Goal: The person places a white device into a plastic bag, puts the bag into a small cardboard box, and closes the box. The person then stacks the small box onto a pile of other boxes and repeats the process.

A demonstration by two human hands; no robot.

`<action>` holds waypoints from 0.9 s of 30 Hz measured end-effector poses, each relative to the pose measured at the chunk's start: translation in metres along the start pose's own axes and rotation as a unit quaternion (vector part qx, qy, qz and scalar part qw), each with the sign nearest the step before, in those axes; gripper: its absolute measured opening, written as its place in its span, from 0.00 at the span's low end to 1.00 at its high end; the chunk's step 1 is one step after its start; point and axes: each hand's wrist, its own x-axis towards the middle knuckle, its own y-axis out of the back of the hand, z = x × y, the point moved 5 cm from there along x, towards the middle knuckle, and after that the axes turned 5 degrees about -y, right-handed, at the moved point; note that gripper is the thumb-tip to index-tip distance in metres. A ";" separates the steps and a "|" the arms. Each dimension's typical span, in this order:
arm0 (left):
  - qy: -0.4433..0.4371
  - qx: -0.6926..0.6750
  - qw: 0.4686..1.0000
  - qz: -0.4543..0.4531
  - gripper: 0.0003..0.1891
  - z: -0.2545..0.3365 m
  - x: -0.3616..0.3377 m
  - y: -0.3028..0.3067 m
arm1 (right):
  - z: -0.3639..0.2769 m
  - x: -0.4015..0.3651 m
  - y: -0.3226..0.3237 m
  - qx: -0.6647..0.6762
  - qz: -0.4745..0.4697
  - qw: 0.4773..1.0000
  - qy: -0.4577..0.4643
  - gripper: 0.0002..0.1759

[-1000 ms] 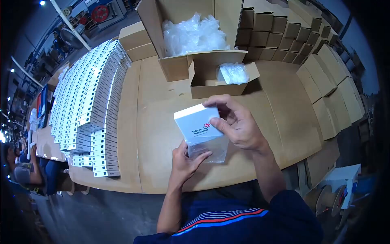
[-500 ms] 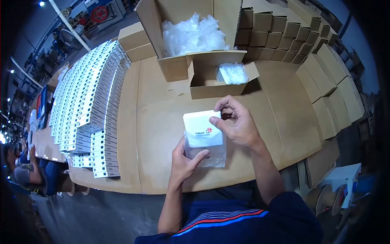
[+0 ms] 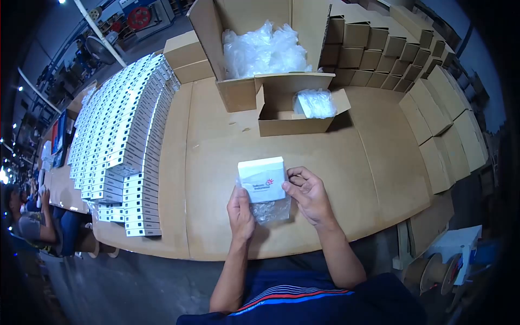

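A flat white box (image 3: 257, 172) with a red logo and dark print is partly inside a clear bubble-wrap bag (image 3: 272, 212). Its top edge sticks out of the bag, while the lower part of the plastic hangs loose and crumpled. My left hand (image 3: 240, 215) grips the left side of the bagged box, thumb on the front. On the right, my right hand (image 3: 310, 197) pinches the edge of the bag beside the box, with the fingers curled. Beyond my hands, an open cardboard carton (image 3: 295, 128) holds bubble-wrapped packs (image 3: 315, 104) at its right end.
A large carton (image 3: 236, 96) full of clear plastic bags (image 3: 265, 51) stands behind. White boxes (image 3: 130, 124) are stacked high at the left. Brown cartons (image 3: 356, 35) line the back right, and others (image 3: 452, 124) the right edge. Another person (image 3: 40, 230) sits at far left.
The bag has come up higher around the white box, now covering its logo. My right hand has moved down from the box's top corner to its right side.
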 end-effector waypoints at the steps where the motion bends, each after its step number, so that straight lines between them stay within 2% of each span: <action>1: -0.010 0.016 1.000 0.000 0.27 0.000 0.001 0.000 | -0.005 -0.001 -0.003 -0.012 0.032 0.999 0.012 0.15; 5: -0.012 0.109 0.994 -0.031 0.29 0.009 0.002 0.001 | -0.004 -0.001 0.003 -0.024 0.029 0.999 0.031 0.11; 9: -0.058 0.100 0.993 -0.029 0.31 0.019 0.006 -0.008 | -0.010 -0.003 0.003 -0.048 0.040 0.996 0.068 0.07; 12: -0.047 0.065 0.997 -0.020 0.32 0.017 0.006 -0.010 | -0.008 -0.002 0.007 -0.039 0.036 0.993 0.107 0.06; 13: -0.061 0.118 0.989 -0.072 0.34 0.022 0.008 -0.008 | -0.007 -0.002 0.008 -0.031 0.032 0.992 0.118 0.05; 16: -0.079 0.120 0.987 -0.072 0.35 0.024 0.008 -0.009 | -0.011 -0.003 0.005 -0.037 0.020 0.990 0.132 0.10; 19: -0.063 0.078 0.993 -0.067 0.35 0.017 0.008 -0.006 | -0.010 -0.002 0.007 -0.009 -0.036 0.990 0.137 0.19; 22: -0.057 0.062 0.994 -0.076 0.35 0.013 0.007 -0.005 | -0.015 -0.004 -0.008 0.002 -0.057 0.994 0.091 0.27; 23: -0.056 0.062 0.993 -0.080 0.36 0.013 0.007 -0.006 | -0.010 -0.004 -0.005 -0.027 -0.038 0.998 0.047 0.32; 25: -0.044 0.020 0.996 -0.077 0.34 0.011 0.007 -0.008 | -0.009 -0.004 -0.002 -0.059 -0.030 0.996 0.053 0.34; 27: -0.062 0.078 0.989 -0.106 0.32 0.025 0.006 -0.016 | -0.013 -0.005 -0.006 -0.075 -0.027 0.993 0.088 0.33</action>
